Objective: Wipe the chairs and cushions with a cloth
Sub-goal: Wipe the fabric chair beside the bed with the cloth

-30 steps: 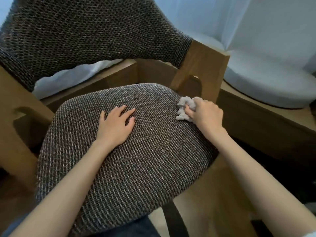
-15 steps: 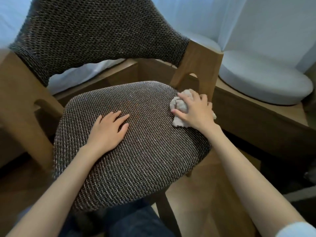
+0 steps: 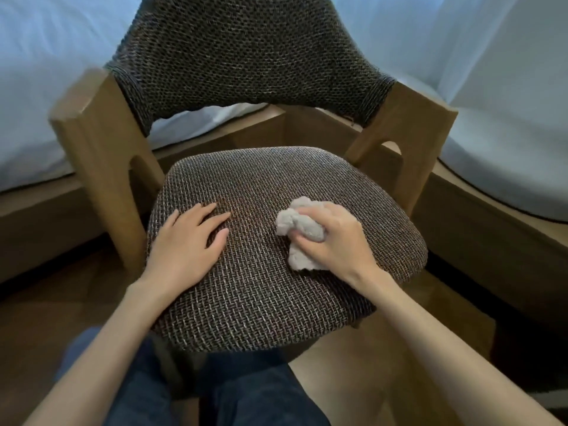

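Grey and crumpled, the cloth [image 3: 296, 229] lies on the right half of the woven brown seat [image 3: 261, 305]. Its long axis runs from the seat's back toward its front, with the bunched end pointing left. The right hand [image 3: 336, 241] curls over it, gripping it. The left hand [image 3: 187, 244] rests flat on the seat's left side, fingers straight. Wooden posts [image 3: 101, 149] flank the backrest [image 3: 246, 56]. A pale cushion [image 3: 507, 179] sits to the right.
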The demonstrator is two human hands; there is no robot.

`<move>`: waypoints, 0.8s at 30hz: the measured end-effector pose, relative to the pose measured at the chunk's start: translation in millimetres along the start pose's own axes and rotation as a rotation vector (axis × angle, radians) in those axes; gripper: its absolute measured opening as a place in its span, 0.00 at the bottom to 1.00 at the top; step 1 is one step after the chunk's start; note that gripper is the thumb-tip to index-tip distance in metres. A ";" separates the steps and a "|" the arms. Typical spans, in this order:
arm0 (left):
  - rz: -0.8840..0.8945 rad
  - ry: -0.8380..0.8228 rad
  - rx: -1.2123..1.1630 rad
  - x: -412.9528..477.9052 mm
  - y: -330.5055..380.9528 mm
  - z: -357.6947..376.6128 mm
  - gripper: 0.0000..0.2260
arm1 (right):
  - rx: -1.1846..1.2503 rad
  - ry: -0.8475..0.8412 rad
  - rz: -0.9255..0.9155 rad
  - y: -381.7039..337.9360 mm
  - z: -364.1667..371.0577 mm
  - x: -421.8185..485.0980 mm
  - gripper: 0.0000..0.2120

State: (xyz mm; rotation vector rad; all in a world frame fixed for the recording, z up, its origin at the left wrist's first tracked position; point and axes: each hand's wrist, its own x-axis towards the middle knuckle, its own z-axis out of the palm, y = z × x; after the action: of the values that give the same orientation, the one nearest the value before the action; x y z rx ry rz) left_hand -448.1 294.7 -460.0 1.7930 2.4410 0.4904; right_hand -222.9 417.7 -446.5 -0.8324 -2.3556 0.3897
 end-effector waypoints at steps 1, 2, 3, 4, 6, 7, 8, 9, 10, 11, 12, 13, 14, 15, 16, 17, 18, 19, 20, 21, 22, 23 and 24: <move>-0.016 0.021 -0.019 -3.4 -2.1 -1.1 0.20 | 0.030 0.002 -0.010 -3.7 7.2 19.5 0.16; -0.038 0.042 -0.037 -6.4 -4.4 -2.0 0.20 | 0.048 0.000 -0.020 -5.9 15.4 42.3 0.17; -0.065 0.061 -0.055 -8.6 -6.5 -2.5 0.20 | 0.053 -0.006 -0.032 -6.6 24.3 67.0 0.17; -0.095 0.079 -0.074 -10.1 -7.9 -2.6 0.19 | 0.049 -0.019 -0.047 -6.4 34.4 92.8 0.18; -0.150 0.112 -0.111 -10.8 -9.2 -1.8 0.19 | -0.005 -0.067 -0.090 -5.1 58.0 145.5 0.19; -0.169 0.125 -0.119 -10.8 -9.2 -0.8 0.20 | -0.052 -0.095 -0.106 -4.2 70.5 169.9 0.19; -0.180 0.135 -0.120 -10.4 -9.4 0.4 0.20 | -0.100 -0.122 -0.108 -3.6 83.0 191.5 0.20; -0.186 0.142 -0.123 -10.1 -9.9 1.7 0.20 | -0.139 -0.146 -0.097 -2.7 95.7 209.7 0.20; -0.191 0.148 -0.131 -10.0 -10.4 2.7 0.20 | -0.162 -0.176 -0.078 -1.2 108.2 222.6 0.21; -0.196 0.154 -0.142 -10.1 -10.8 3.6 0.20 | -0.168 -0.219 -0.053 0.3 120.3 230.3 0.23; -0.199 0.161 -0.152 -10.1 -11.4 4.3 0.20 | -0.175 -0.275 -0.025 2.1 131.3 233.1 0.25; -0.201 0.168 -0.157 -9.9 -12.1 4.9 0.20 | -0.192 -0.323 -0.010 4.5 140.8 233.0 0.27; -0.203 0.176 -0.160 -9.5 -12.5 5.4 0.20 | -0.212 -0.341 -0.010 6.9 147.9 231.9 0.28; -0.205 0.181 -0.161 -8.9 -13.0 5.6 0.20 | -0.220 -0.326 -0.022 8.8 152.5 231.0 0.28; -0.206 0.184 -0.162 -8.2 -13.0 6.0 0.20 | -0.216 -0.300 -0.040 9.7 154.4 230.2 0.27; -0.209 0.186 -0.163 -7.7 -12.9 6.4 0.20 | -0.210 -0.283 -0.066 10.1 154.7 229.7 0.25; -0.212 0.185 -0.162 -7.4 -12.6 6.7 0.20 | -0.209 -0.273 -0.096 10.0 154.1 228.1 0.22; -0.213 0.183 -0.158 -7.4 -12.5 6.9 0.20 | -0.208 -0.258 -0.125 8.9 152.7 224.1 0.20; -0.214 0.184 -0.156 -7.4 -12.6 7.1 0.20 | -0.192 -0.239 -0.147 6.6 150.0 217.9 0.18; -0.215 0.187 -0.158 -7.3 -12.8 7.4 0.20 | -0.150 -0.225 -0.163 2.8 145.6 208.7 0.17; -0.213 0.192 -0.162 -7.3 -12.9 7.4 0.19 | -0.087 -0.225 -0.178 -1.9 138.9 196.5 0.16; -0.209 0.194 -0.169 -8.3 -12.5 7.1 0.19 | -0.014 -0.238 -0.200 -6.9 129.7 179.6 0.14; -0.207 0.199 -0.179 -8.2 -12.8 6.7 0.19 | 0.055 -0.253 -0.233 -12.0 119.3 161.9 0.13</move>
State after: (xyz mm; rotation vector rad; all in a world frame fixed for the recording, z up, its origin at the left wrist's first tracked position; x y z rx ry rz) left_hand -455.5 285.1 -471.2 1.4664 2.5757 0.8733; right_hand -404.0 504.6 -461.6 -0.4984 -2.6264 0.4819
